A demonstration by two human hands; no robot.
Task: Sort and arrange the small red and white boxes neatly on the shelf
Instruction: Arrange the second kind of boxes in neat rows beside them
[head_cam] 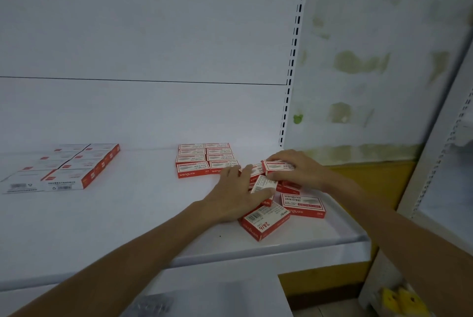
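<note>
right hand (294, 170) | box (277, 166) between its thumb and fingers | over pile (303, 205)

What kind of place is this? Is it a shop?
Probably a shop: a white metal shelf with a slotted upright, and matching red and white boxes lined up in rows.

shelf (128, 227): white, running left to right, carrying three groups of red and white boxes
left block (74, 165): lying flat at the back, two columns, packed touching
middle block (204, 159): sitting at the back, two columns by four rows, edges touching
loose boxes (303, 205): lying jumbled at the right end, overlapping, just beside the middle block
front box (263, 223): lying skewed, nearest the shelf's front lip
</note>
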